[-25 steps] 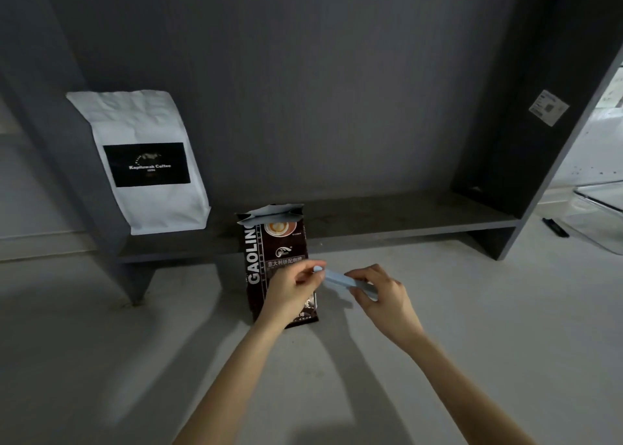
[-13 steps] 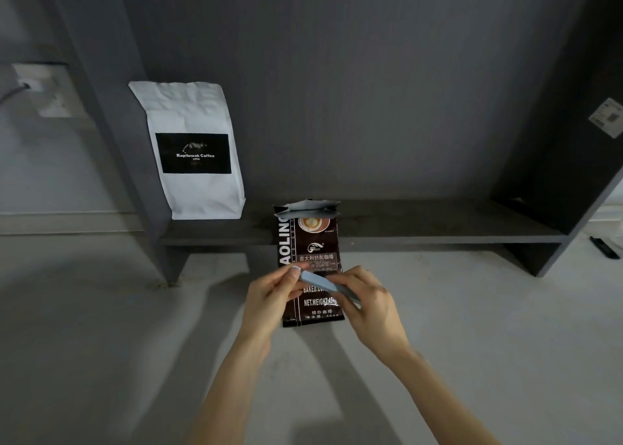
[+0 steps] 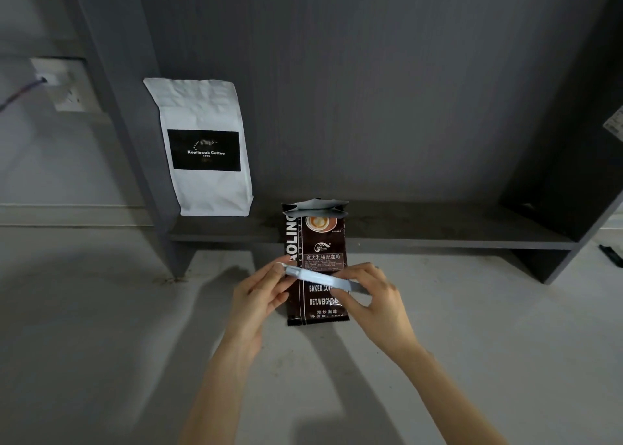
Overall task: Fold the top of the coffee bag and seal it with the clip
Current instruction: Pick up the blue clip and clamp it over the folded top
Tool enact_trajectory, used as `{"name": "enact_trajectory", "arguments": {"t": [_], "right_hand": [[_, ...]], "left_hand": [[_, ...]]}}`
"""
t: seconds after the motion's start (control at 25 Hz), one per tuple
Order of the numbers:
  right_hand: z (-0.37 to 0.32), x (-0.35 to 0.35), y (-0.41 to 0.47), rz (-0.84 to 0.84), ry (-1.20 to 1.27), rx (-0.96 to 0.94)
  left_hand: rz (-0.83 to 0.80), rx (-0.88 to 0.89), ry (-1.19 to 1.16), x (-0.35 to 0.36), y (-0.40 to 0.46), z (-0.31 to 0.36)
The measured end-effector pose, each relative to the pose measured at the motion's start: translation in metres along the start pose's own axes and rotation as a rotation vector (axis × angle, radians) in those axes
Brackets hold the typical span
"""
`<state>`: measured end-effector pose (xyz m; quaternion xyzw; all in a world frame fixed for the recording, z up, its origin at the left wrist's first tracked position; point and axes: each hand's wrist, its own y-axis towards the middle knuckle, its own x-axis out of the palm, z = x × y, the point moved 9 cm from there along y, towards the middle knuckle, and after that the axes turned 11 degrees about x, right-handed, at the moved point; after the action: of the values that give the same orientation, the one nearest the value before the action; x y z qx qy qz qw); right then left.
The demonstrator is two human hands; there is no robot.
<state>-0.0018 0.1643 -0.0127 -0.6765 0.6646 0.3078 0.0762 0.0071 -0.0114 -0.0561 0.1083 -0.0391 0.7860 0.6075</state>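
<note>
Pale-blue clip (image 3: 318, 277), pinched by left hand (image 3: 259, 296) and right hand (image 3: 377, 304), runs left-right.

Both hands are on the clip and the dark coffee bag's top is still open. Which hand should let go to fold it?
Probably the left hand. It only pinches the tip of the clip, while the right hand wraps more of its length and could hold it alone. The left also sits under the open top of the dark coffee bag.
</note>
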Motion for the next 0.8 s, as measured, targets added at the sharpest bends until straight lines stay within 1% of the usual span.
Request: {"name": "enact_trajectory", "arguments": {"t": [0.08, 0.16, 0.28, 0.36, 0.6, 0.8], "right_hand": [[0.004, -0.001, -0.002, -0.033, 0.057, 0.031], [0.010, -0.003, -0.002, -0.084, 0.123, 0.099], [0.020, -0.001, -0.002, -0.205, 0.300, 0.240], [0.022, 0.002, -0.004, -0.281, 0.400, 0.280], [0.024, -0.003, 0.001, -0.298, 0.615, 0.344], [0.019, -0.008, 0.009, -0.311, 0.670, 0.353]], "left_hand": [[0.031, 0.008, -0.032, -0.007, 0.002, 0.003], [0.039, 0.013, -0.059, -0.012, 0.005, 0.006], [0.062, 0.013, -0.077, -0.020, 0.008, 0.005], [0.071, 0.013, -0.080, -0.023, 0.009, 0.004], [0.047, 0.015, -0.095, -0.021, 0.018, 0.005], [0.030, 0.021, -0.088, -0.019, 0.028, 0.006]]}}
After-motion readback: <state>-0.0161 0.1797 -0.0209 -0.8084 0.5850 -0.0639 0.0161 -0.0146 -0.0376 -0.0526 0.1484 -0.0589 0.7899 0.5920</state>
